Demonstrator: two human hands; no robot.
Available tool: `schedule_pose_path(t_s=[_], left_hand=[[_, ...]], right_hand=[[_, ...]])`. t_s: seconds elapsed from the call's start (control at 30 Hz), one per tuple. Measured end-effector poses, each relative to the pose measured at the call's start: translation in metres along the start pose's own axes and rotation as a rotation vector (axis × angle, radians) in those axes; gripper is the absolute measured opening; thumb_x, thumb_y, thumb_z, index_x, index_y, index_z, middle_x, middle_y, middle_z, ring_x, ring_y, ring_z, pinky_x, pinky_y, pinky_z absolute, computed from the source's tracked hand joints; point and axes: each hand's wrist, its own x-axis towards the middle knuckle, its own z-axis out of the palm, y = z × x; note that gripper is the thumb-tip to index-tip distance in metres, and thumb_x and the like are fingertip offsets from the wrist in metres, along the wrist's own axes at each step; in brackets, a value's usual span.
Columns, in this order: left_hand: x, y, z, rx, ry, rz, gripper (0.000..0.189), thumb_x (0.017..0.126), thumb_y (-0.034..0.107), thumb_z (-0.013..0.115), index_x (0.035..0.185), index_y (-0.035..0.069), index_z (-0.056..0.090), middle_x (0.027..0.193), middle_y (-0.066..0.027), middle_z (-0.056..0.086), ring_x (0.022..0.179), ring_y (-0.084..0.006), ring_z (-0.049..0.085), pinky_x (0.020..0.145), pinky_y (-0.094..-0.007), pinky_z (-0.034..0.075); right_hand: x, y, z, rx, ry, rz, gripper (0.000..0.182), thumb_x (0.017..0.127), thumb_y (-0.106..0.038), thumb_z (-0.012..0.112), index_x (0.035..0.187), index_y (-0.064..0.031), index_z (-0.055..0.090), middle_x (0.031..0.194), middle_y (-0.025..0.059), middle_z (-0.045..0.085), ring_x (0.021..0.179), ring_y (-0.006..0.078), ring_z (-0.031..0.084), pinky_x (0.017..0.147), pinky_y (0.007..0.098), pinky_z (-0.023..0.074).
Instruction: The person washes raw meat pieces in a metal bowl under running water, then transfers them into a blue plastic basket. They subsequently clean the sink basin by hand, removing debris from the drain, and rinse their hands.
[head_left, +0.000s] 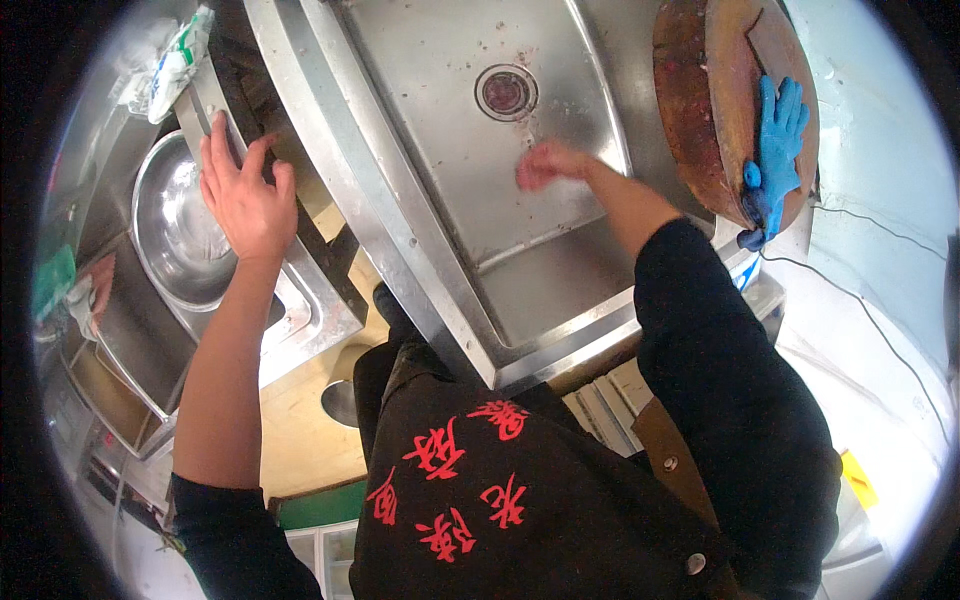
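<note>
My left hand (251, 202) is spread over the steel edge of a counter on the left, fingers apart and nothing in them. Whether its fingertips touch the metal I cannot tell. Just left of it is a round, shiny metal bowl (169, 232), partly covered by the hand. Above the floor of a large stainless steel sink (427, 127) is my right hand (551, 165), blurred, with its fingers bunched. No object shows in it. The round sink drain (506, 91) lies beyond that hand, with small reddish scraps around it.
A thick round wooden chopping block (682, 105) stands right of the sink, with a blue work glove (780, 142) on it. A plastic bag (176, 64) lies far left. A dark cable (874, 304) runs along the right. Between the counters a metal container (341, 405) stands low down.
</note>
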Motion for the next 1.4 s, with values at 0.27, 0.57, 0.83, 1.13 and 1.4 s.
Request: schedule_pose_path(t_s=[0.27,0.57,0.83,1.13,1.4], left_hand=[[0.002,0.004,-0.001,-0.016,-0.01,-0.011,0.029,0.081,0.02,0.061,0.108,0.016,0.071,0.156,-0.0108,0.033,0.144,-0.0377,0.029,0.116,-0.0538,0.023],[0.001,0.003,0.002,-0.026,-0.015,-0.013,0.03,0.08,0.019,0.061,0.108,0.013,0.071,0.157,-0.0105,0.032,0.144,-0.0368,0.029,0.115,-0.0542,0.023],[0.002,0.006,-0.007,-0.021,-0.031,-0.027,0.028,0.08,0.018,0.061,0.106,0.013,0.071,0.156,-0.0126,0.032,0.144,-0.0388,0.028,0.116,-0.054,0.023],[0.005,0.003,-0.001,-0.043,-0.006,0.005,0.028,0.079,0.016,0.061,0.105,0.013,0.07,0.156,-0.0127,0.033,0.144,-0.039,0.029,0.115,-0.0536,0.023],[0.01,0.004,0.006,-0.016,-0.018,0.037,0.03,0.08,0.013,0.061,0.108,0.014,0.069,0.156,-0.0128,0.034,0.144,-0.0381,0.03,0.116,-0.0506,0.025]], right_hand=[[-0.034,-0.022,-0.031,0.286,0.255,-0.304,0.026,0.099,-0.019,0.054,0.117,-0.0032,0.063,0.105,0.0103,0.071,0.093,0.0214,0.07,0.083,0.0351,0.057],[-0.016,-0.03,-0.039,0.212,0.477,-0.121,0.028,0.098,-0.025,0.056,0.105,0.001,0.065,0.097,0.0142,0.072,0.079,0.0215,0.071,0.071,0.0308,0.0577],[-0.027,-0.036,-0.026,-0.523,1.576,-0.204,0.038,0.095,-0.025,0.057,0.12,0.0034,0.06,0.123,0.0222,0.064,0.117,0.0344,0.061,0.097,0.0482,0.0491],[0.073,-0.038,0.055,-0.745,1.463,-0.321,0.074,0.096,-0.032,0.056,0.151,0.006,0.023,0.159,0.0262,0.019,0.148,0.0402,0.018,0.121,0.0468,0.0145],[0.027,-0.059,-0.087,-0.95,1.572,-0.381,0.069,0.094,-0.031,0.058,0.147,0.0056,0.032,0.155,0.026,0.029,0.145,0.0387,0.026,0.121,0.0477,0.0167]])
